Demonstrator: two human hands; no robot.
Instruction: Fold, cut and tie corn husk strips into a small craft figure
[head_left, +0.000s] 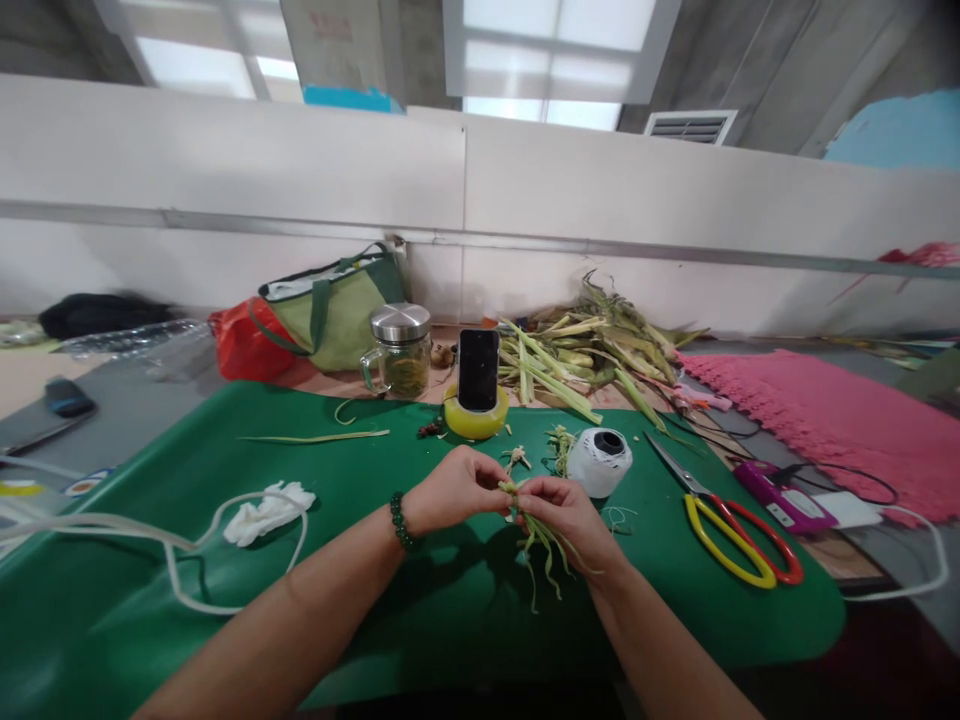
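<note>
A small bundle of pale green plant strips (541, 545) is pinched between my two hands above the green mat (345, 620). My left hand (457, 492), with a dark green bead bracelet at the wrist, closes thumb and fingers on its top end. Just beside it, my right hand (570, 512) is shut on the same bundle, and loose strip ends hang below. Behind my right hand stands a white spool of thread (600, 462), with a small heap of green strips (560, 448) at its left. The exact knot or fold between the fingertips is hidden.
Scissors (731, 530) with red and yellow handles lie at right. Behind are a phone (478, 370) on a yellow tape roll (475, 415), a glass jar mug (405, 362), and piled stalks (585, 350). A white cable (176, 580) and crumpled tissue (266, 515) lie at left.
</note>
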